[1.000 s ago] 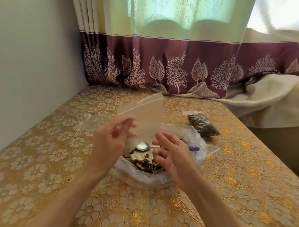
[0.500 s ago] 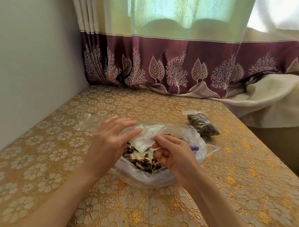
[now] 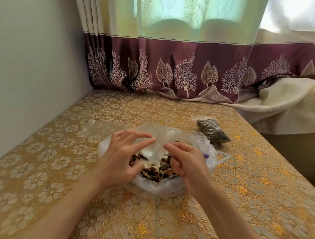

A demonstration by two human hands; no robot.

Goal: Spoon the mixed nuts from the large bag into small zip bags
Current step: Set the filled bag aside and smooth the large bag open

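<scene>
The large clear plastic bag [image 3: 155, 188] sits open on the table, with mixed brown nuts [image 3: 157, 171] showing inside. A small clear zip bag [image 3: 158, 137] lies tilted over its mouth. My left hand [image 3: 120, 158] pinches the small bag's left edge between thumb and fingers. From the other side my right hand [image 3: 185, 164] pinches its right edge. A purple spoon handle tip [image 3: 206, 155] peeks out beside my right hand; the spoon bowl is hidden.
An empty small zip bag [image 3: 104, 128] lies flat on the gold patterned tablecloth [image 3: 42, 168] to the left. A filled zip bag of dark nuts [image 3: 213, 131] rests at the right. A wall runs along the left, and a curtain [image 3: 191, 70] hangs behind.
The small zip bag has come down from upright in my left hand to lie over the large bag's mouth. My right hand has taken hold of its edge. The spoon bowl is now covered.
</scene>
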